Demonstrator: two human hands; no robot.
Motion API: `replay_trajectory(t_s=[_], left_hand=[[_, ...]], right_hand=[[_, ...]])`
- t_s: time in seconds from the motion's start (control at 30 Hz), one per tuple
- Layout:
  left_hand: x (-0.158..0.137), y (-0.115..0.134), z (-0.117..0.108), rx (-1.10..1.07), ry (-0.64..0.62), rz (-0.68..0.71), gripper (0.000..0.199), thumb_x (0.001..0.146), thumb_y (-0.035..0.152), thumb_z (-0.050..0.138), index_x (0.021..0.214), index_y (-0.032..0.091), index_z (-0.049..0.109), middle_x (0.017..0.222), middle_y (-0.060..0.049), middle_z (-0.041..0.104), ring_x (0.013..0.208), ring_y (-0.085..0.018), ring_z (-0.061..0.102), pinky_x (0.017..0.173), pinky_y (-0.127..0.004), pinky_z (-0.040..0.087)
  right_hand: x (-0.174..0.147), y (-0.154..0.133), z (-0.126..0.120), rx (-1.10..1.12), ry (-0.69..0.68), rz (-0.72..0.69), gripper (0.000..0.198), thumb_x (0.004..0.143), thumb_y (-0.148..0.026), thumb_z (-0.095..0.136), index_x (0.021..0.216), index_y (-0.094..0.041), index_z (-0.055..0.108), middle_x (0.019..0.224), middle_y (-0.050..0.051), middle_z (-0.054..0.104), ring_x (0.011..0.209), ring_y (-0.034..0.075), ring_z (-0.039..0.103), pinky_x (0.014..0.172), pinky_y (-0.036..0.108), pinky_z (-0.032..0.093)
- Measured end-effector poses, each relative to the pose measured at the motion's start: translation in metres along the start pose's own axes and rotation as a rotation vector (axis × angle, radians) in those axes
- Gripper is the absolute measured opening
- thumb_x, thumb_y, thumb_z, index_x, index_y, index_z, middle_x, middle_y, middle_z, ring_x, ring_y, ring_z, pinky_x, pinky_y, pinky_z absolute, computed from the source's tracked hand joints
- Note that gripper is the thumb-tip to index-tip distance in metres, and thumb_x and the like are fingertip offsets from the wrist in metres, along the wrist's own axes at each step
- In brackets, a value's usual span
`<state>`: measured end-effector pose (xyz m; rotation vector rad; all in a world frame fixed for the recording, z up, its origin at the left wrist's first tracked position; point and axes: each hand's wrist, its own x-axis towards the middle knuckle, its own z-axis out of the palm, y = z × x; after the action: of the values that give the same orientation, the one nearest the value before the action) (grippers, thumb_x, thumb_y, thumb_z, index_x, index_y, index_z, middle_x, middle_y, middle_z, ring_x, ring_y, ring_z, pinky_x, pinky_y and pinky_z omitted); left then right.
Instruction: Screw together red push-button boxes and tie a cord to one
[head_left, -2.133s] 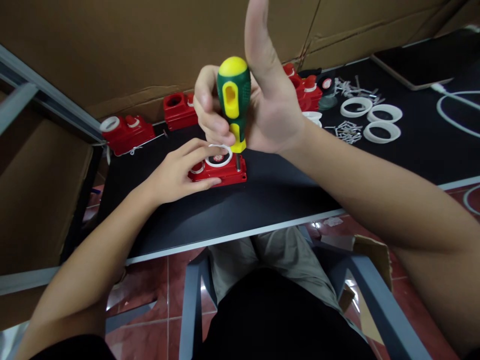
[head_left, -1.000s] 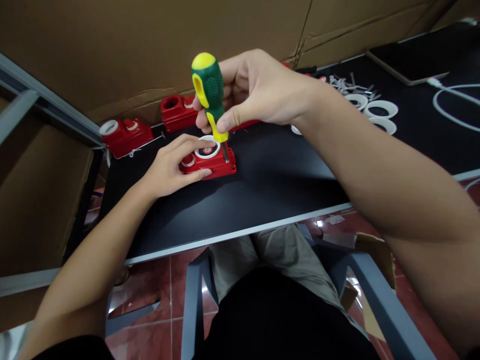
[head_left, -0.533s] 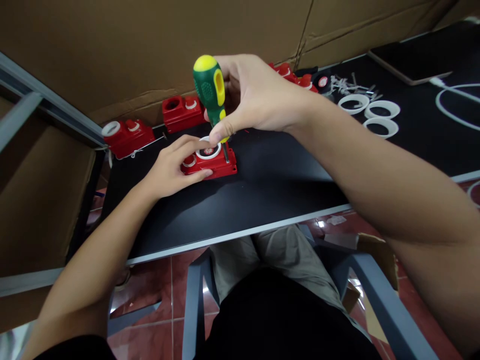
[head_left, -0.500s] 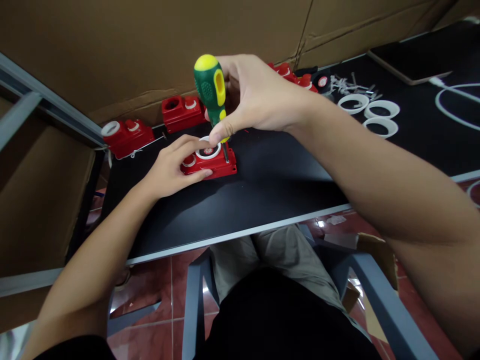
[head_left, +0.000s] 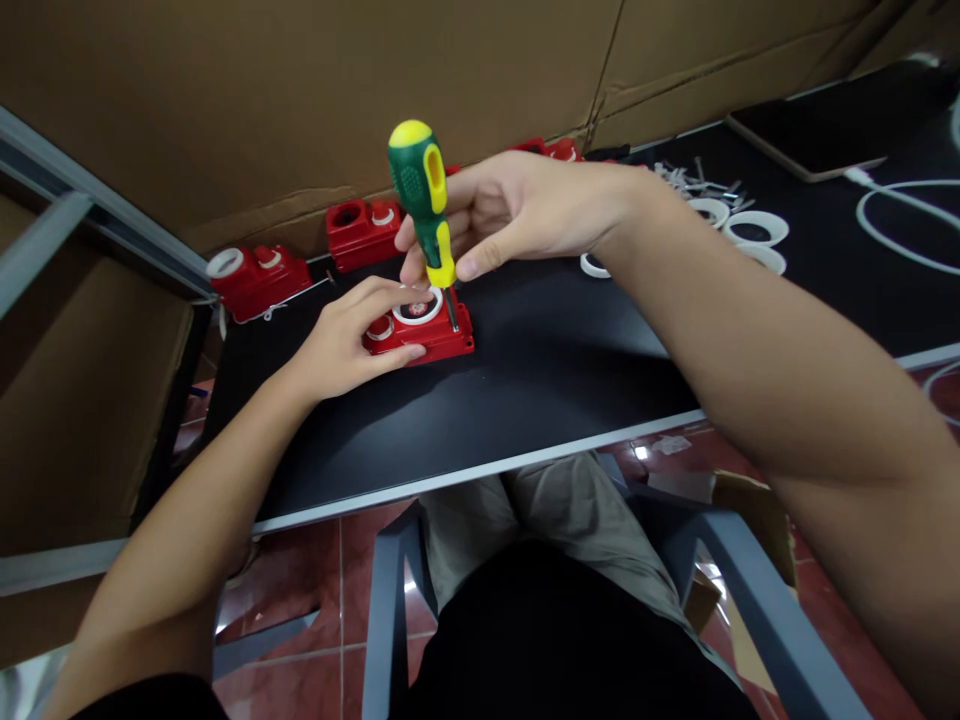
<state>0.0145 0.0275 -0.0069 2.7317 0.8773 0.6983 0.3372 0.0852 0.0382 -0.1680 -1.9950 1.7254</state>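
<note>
A red plastic housing (head_left: pixel 442 345) with a white ring (head_left: pixel 396 312) around its dark round opening lies on the black table. My left hand (head_left: pixel 345 335) grips its left part, with the thumb along the near side and the fingers over the top. A green and yellow screwdriver (head_left: pixel 420 180) stands nearly upright, its tip at the right end of the housing. My right hand (head_left: pixel 517 215) holds it lightly low on the handle, the thumb by the yellow collar and the fingers partly hidden behind. Any screw under the tip is too small to make out.
Two more red housings (head_left: pixel 262 280) (head_left: pixel 364 235) stand along the cardboard wall (head_left: pixel 300 100). At the right lie white rings (head_left: pixel 757 228), a pile of screws and small parts (head_left: pixel 694 182), and a tablet (head_left: pixel 802 135) with a white cable (head_left: pixel 870 220).
My right hand has lowered and loosened its hold around the screwdriver, its wrist shifting downward. The screwdriver tip and the left hand stay at the housing.
</note>
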Motion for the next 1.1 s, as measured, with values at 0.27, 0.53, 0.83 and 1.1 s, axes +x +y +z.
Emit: replay_trajectory(t_s=[0.27,0.53,0.83,1.1], left_hand=[[0.001,-0.003,0.001,-0.003,0.014,0.037,0.072,0.115,0.075,0.081,0.16,0.019,0.082,0.155,-0.014,0.085,0.14,-0.037,0.084,0.124,-0.051,0.071],[0.0,-0.001,0.0,0.007,0.008,0.008,0.073,0.114,0.08,0.079,0.157,0.021,0.084,0.152,-0.015,0.087,0.139,-0.037,0.085,0.126,-0.05,0.069],[0.002,0.004,-0.002,-0.028,-0.015,-0.033,0.069,0.113,0.079,0.081,0.154,0.025,0.085,0.149,-0.015,0.088,0.135,-0.036,0.084,0.127,-0.051,0.069],[0.004,0.006,-0.002,-0.025,-0.022,-0.068,0.073,0.111,0.084,0.078,0.152,0.024,0.086,0.149,-0.016,0.087,0.134,-0.036,0.084,0.127,-0.052,0.068]], right_hand=[[0.004,0.013,0.0,0.077,-0.104,-0.035,0.049,0.093,-0.036,0.108,0.134,-0.021,0.084,0.139,0.011,0.092,0.122,0.018,0.088,0.114,0.026,0.068],[0.003,0.013,-0.002,0.092,-0.085,-0.043,0.051,0.095,-0.039,0.106,0.139,-0.022,0.086,0.142,0.009,0.091,0.128,0.02,0.088,0.117,0.026,0.067],[-0.005,-0.015,0.007,-0.152,0.101,0.08,0.035,0.08,-0.026,0.111,0.107,-0.023,0.088,0.132,0.006,0.093,0.129,0.021,0.089,0.113,0.025,0.07],[-0.004,-0.021,0.012,-0.25,0.137,0.056,0.04,0.075,-0.032,0.112,0.106,-0.025,0.088,0.124,0.004,0.092,0.121,0.022,0.087,0.112,0.029,0.069]])
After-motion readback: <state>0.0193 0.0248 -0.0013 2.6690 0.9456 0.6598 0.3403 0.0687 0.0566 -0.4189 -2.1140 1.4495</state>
